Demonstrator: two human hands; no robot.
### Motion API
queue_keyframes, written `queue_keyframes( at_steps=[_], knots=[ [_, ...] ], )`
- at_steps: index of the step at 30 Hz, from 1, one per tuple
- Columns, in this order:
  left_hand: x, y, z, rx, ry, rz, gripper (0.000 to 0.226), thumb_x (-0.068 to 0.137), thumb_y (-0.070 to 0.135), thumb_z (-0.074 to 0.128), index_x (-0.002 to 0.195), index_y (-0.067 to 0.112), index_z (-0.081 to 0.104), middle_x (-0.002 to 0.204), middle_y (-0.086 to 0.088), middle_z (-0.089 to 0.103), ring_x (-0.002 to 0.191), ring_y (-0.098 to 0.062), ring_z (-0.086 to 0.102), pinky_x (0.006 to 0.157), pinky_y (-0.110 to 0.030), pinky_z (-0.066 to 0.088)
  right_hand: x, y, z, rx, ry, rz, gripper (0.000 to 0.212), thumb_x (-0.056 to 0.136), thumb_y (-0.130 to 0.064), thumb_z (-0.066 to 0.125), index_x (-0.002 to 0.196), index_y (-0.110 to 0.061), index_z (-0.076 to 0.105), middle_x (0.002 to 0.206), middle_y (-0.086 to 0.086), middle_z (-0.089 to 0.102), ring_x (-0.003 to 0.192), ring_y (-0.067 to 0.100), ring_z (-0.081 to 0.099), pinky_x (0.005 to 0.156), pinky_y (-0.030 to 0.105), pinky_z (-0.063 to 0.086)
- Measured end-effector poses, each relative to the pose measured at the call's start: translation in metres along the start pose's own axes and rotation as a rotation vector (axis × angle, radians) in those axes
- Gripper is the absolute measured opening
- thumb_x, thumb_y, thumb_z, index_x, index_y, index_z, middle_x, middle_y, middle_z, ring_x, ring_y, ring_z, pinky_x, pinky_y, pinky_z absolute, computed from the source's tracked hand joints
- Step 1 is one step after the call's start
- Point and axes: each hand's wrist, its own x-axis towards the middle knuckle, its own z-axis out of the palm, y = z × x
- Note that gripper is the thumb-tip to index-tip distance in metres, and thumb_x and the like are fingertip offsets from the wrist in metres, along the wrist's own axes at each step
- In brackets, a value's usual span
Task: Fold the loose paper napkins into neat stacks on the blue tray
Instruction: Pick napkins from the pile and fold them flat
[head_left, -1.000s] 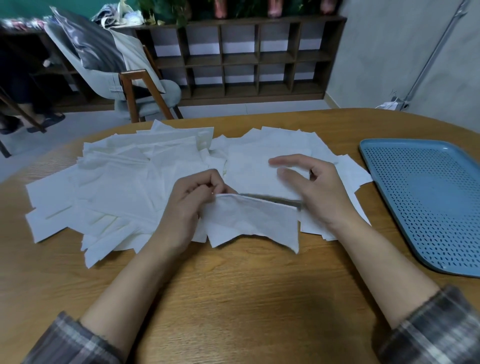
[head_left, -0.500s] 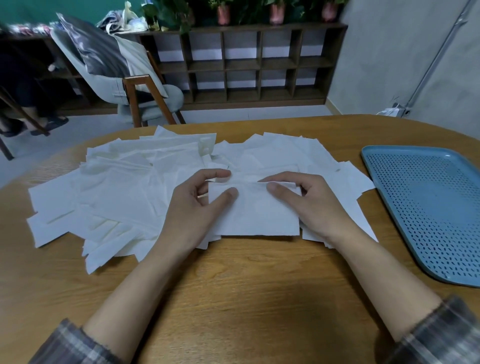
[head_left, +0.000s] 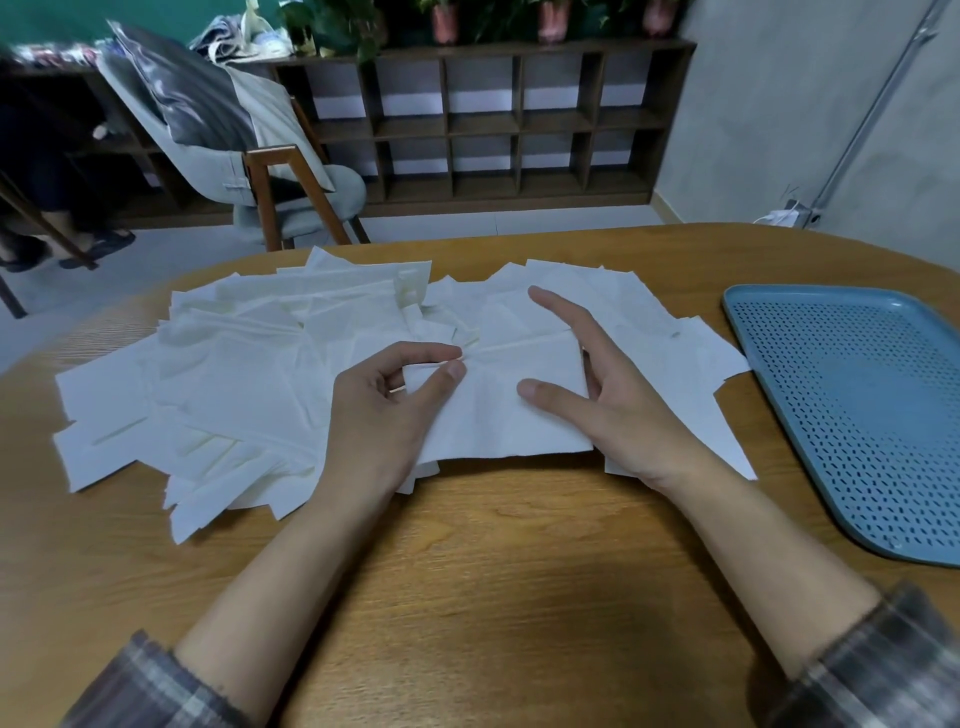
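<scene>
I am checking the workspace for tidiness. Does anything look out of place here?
Only the loose napkins: they sprawl overlapping and askew across the table, while the blue tray holds no stack.

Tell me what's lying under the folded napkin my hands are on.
Under the folded napkin lie more loose napkins from the spread-out pile, showing around its edges. Whether it touches the wooden table anywhere underneath is hidden by the napkin and both hands.

Left hand (head_left: 384, 410) pinches the folded napkin (head_left: 511, 410); right hand (head_left: 618, 410) spread on it, blue tray (head_left: 852, 410) beside.
</scene>
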Motion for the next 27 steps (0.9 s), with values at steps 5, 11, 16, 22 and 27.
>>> queue_keyframes(
  at_steps=[5,11,16,22,27],
  knots=[
    [0.000,-0.001,0.001,-0.017,-0.006,0.012,0.004,0.092,0.025,0.081,0.095,0.028,0.083,0.064,0.027,0.059,0.068,-0.003,0.045,0.061,-0.013,0.039,0.001,-0.002,0.000,-0.065,0.005,0.011,0.071,0.099,-0.025,0.073,0.154,-0.053,0.037,0.152,-0.036,0.041,0.142,-0.009,0.040,0.122,0.032,0.039],
    [-0.002,0.003,0.002,-0.003,0.020,-0.009,0.002,0.093,0.024,0.081,0.095,0.024,0.083,0.071,0.020,0.069,0.071,0.004,0.058,0.067,-0.012,0.044,0.000,-0.001,0.000,-0.032,0.012,-0.006,0.068,0.103,-0.016,0.068,0.156,-0.047,0.038,0.150,-0.037,0.042,0.138,-0.016,0.041,0.111,0.011,0.040],
    [0.002,0.001,-0.004,-0.061,0.122,-0.051,0.009,0.099,0.026,0.073,0.103,0.020,0.078,0.095,0.006,0.077,0.089,-0.007,0.070,0.080,-0.027,0.058,0.001,-0.004,-0.004,0.264,0.049,0.007,0.068,0.097,-0.010,0.069,0.151,-0.046,0.049,0.154,-0.018,0.051,0.143,0.010,0.051,0.115,0.035,0.048],
    [-0.003,0.018,0.006,-0.505,-0.211,-0.361,0.052,0.103,0.060,0.042,0.134,0.025,0.066,0.122,0.005,0.078,0.112,-0.013,0.074,0.093,-0.034,0.058,0.002,-0.001,-0.006,0.363,0.019,0.078,0.067,0.100,-0.009,0.067,0.150,-0.048,0.048,0.149,-0.004,0.060,0.133,0.019,0.062,0.108,0.039,0.054],
    [-0.007,0.010,0.005,-0.235,-0.251,-0.227,0.047,0.088,0.063,0.062,0.133,0.051,0.059,0.120,0.007,0.074,0.102,-0.010,0.074,0.085,-0.032,0.060,0.004,0.008,-0.002,-0.021,0.106,0.071,0.063,0.104,-0.022,0.064,0.151,-0.055,0.037,0.155,-0.022,0.043,0.142,-0.004,0.042,0.120,0.030,0.041]
  ],
)
